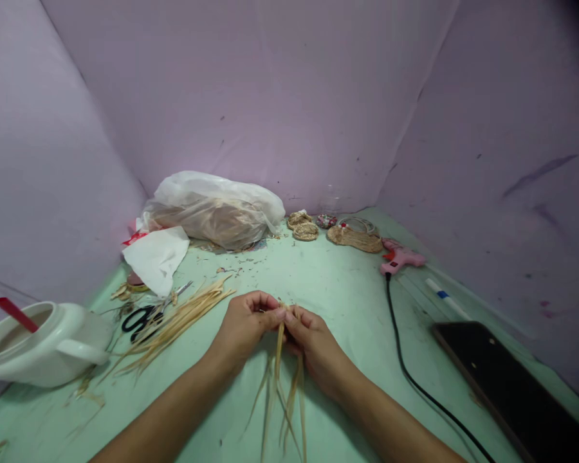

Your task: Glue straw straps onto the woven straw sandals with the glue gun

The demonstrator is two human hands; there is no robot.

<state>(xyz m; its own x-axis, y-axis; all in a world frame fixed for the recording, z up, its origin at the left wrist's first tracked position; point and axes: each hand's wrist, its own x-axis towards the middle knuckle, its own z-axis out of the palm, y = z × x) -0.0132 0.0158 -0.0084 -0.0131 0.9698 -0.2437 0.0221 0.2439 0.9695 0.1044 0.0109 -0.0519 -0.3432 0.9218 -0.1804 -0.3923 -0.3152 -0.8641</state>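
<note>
Between my two hands is a small bunch of dry straw strips (278,360), pale yellow, with loose ends hanging down toward me. My left hand (249,321) pinches the strips near their top with thumb and forefinger. Close against it, my right hand (313,334) is also closed on the strips, thumb beside the left thumb. The top of the bunch is mostly hidden by the fingers. Left of my hands, a pile of loose straw strips (183,321) lies on the table, partly over black-handled scissors (145,321).
A white pot (77,334) with a red stick stands at left. Behind are a plastic bag (217,209), white cloth (159,257), woven coils (305,230) and a woven sole shape (354,238). A pink glue gun (403,257), its black cord, a marker (446,298) and a phone (502,386) lie right.
</note>
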